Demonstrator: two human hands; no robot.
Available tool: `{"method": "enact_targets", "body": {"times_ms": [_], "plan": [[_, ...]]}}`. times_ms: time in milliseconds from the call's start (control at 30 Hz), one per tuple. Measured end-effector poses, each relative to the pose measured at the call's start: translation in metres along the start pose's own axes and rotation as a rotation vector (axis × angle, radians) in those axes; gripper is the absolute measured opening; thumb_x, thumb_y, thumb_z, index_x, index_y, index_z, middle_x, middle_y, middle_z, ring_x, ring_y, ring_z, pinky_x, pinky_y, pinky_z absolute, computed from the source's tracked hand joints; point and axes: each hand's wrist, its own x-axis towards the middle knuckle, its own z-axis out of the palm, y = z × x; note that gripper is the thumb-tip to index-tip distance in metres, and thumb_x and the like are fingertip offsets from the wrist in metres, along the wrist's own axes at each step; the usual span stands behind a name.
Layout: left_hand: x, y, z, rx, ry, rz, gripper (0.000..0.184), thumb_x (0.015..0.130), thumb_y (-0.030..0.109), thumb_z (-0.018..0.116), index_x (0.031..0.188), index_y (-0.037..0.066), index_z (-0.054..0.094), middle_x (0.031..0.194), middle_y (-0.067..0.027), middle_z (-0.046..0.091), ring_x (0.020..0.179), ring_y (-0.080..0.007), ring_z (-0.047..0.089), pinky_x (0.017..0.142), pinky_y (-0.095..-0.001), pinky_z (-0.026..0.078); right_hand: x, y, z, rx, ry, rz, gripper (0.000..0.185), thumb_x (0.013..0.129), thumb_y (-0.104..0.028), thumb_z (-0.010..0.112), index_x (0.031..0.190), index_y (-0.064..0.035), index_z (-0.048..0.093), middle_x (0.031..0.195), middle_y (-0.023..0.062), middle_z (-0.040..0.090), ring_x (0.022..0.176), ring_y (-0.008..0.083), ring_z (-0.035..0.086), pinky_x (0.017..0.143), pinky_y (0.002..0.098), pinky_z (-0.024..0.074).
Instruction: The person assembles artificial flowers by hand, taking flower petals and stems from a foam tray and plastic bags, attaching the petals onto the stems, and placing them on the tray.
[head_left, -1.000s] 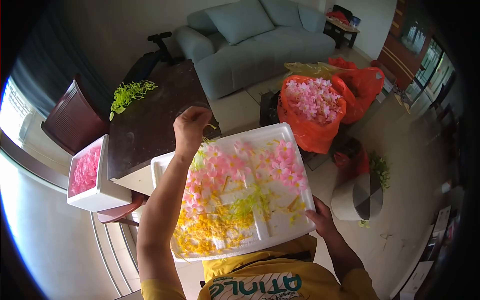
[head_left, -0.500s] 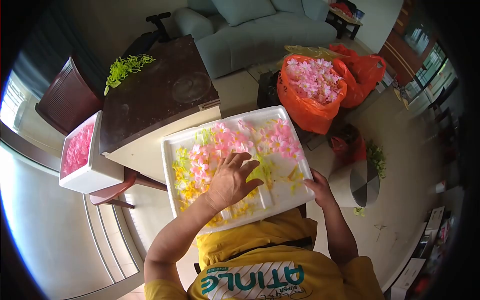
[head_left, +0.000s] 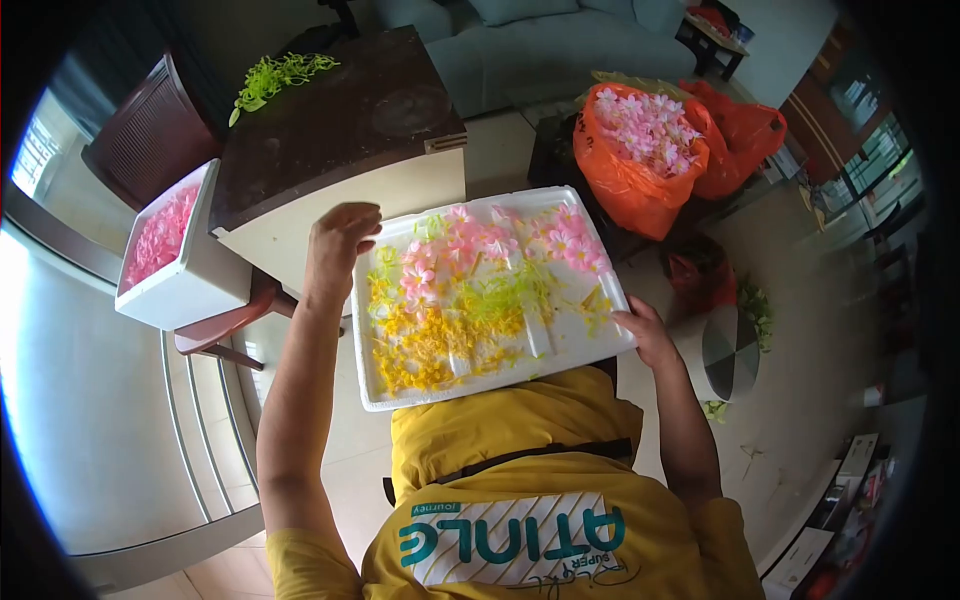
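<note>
White foam tray [head_left: 572, 342], steadied from one side

Right hand [head_left: 652, 335] clamps the tray between three and four o'clock, thumb over the rim, fingers hidden below; near edge at the lap, which probably shares the weight. Left hand [head_left: 342, 245] hovers at ten, fingers loosely curled; cannot tell whether anything is pinched. On the tray: pink flowers [head_left: 465, 243] ten to two, yellow bits [head_left: 410, 352] seven to nine, green strands [head_left: 505, 295] mid-tray; loose grouping, perhaps separating colours. Outward: white box [head_left: 205, 290] on chair [head_left: 150, 130] at nine, seemingly for height; orange bag [head_left: 640, 205] at half past one, mouth wide, blossoms [head_left: 648, 130] exposed.
</note>
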Motion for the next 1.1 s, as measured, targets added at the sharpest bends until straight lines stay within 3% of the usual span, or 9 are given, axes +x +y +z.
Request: {"method": "enact_targets", "body": {"times_ms": [133,300,433,600,767,833,867,933,1100], "plan": [[-0.024,-0.03,-0.01,0.31,-0.135,0.04,0.017,0.078,0.007,0.06,0.093,0.001,0.065,0.078,-0.0079,0.063,0.072,-0.0148,0.058,0.062,-0.0241,0.045,-0.012,-0.001,0.002,-0.063,0.054,0.022,0.038,0.08,-0.009,0.057,0.115,0.0039,0.051,0.099,0.0094,0.06,0.08,0.0125,0.053,0.073,0.0211,0.0419],[-0.058,-0.063,0.039,0.606,-0.269,0.251,0.021,0.076,0.006,0.063,0.097,0.002,0.063,0.086,-0.0095,0.061,0.067,-0.0163,0.057,0.062,-0.0273,0.047,-0.01,-0.01,0.014,-0.512,0.266,-0.116,0.043,0.078,-0.01,0.059,0.118,0.0037,0.049,0.099,0.014,0.06,0.079,0.0211,0.057,0.074,0.0265,0.045],[-0.045,-0.084,0.076,0.688,-0.177,0.323,0.023,0.075,0.004,0.062,0.098,0.003,0.062,0.083,-0.0085,0.061,0.067,-0.017,0.056,0.061,-0.0268,0.047,-0.012,-0.017,0.029,-1.268,0.421,-0.692,0.049,0.076,-0.01,0.06,0.121,0.002,0.046,0.108,0.0185,0.056,0.087,0.0312,0.057,0.078,0.0337,0.0459],[-0.05,-0.086,0.085,0.688,-0.247,0.244,0.024,0.075,0.003,0.062,0.099,0.003,0.061,0.078,-0.0063,0.061,0.063,-0.0155,0.054,0.059,-0.0251,0.045,-0.009,0.0,0.02,-0.93,0.346,-0.164,0.051,0.072,-0.009,0.061,0.121,-0.0005,0.045,0.115,0.0187,0.05,0.095,0.0348,0.052,0.081,0.0377,0.0444],[-0.081,-0.066,0.072,0.044,-0.052,-0.02,0.019,0.077,0.002,0.062,0.096,0.002,0.06,0.075,-0.0049,0.06,0.06,-0.0134,0.052,0.057,-0.0232,0.044,-0.023,-0.006,0.036,-1.353,0.508,-0.499,0.049,0.072,-0.006,0.061,0.118,-0.0007,0.046,0.115,0.0172,0.049,0.094,0.0334,0.052,0.08,0.0385,0.0446],[-0.091,-0.066,0.068,-0.075,-0.046,-0.058,0.017,0.078,0.002,0.061,0.095,0.002,0.06,0.075,-0.0048,0.06,0.06,-0.0129,0.051,0.057,-0.0228,0.044,-0.025,-0.031,0.061,-1.242,0.494,-0.757,0.044,0.073,-0.005,0.061,0.115,0.0001,0.049,0.108,0.0153,0.054,0.084,0.0295,0.056,0.073,0.0354,0.0468],[-0.095,-0.065,0.069,-0.194,-0.046,-0.098,0.015,0.079,0.002,0.061,0.094,0.002,0.06,0.075,-0.0047,0.06,0.06,-0.0125,0.051,0.057,-0.0224,0.043,-0.027,-0.037,0.077,-1.241,0.493,-0.757,0.044,0.073,-0.005,0.061,0.115,0.0001,0.049,0.108,0.0153,0.054,0.084,0.0295,0.056,0.073,0.0354,0.0468],[-0.102,-0.064,0.072,-0.438,-0.051,-0.171,0.011,0.081,0.002,0.06,0.092,0.002,0.06,0.075,-0.0046,0.059,0.059,-0.0116,0.05,0.057,-0.0217,0.043,-0.028,-0.047,0.112,-0.684,0.13,-0.557,0.036,0.078,-0.003,0.057,0.114,0.0002,0.052,0.108,0.0106,0.055,0.085,0.0204,0.056,0.07,0.0268,0.0463],[-0.115,-0.055,0.083,-0.508,-0.085,-0.147,0.01,0.082,0.0,0.058,0.091,0.002,0.06,0.072,-0.0033,0.058,0.06,-0.0107,0.051,0.06,-0.0214,0.045,-0.007,-0.054,0.17,-0.455,-0.094,-0.445,0.028,0.081,-0.002,0.056,0.109,0.0006,0.056,0.097,0.0059,0.058,0.077,0.0109,0.051,0.064,0.0203,0.0429]]}}
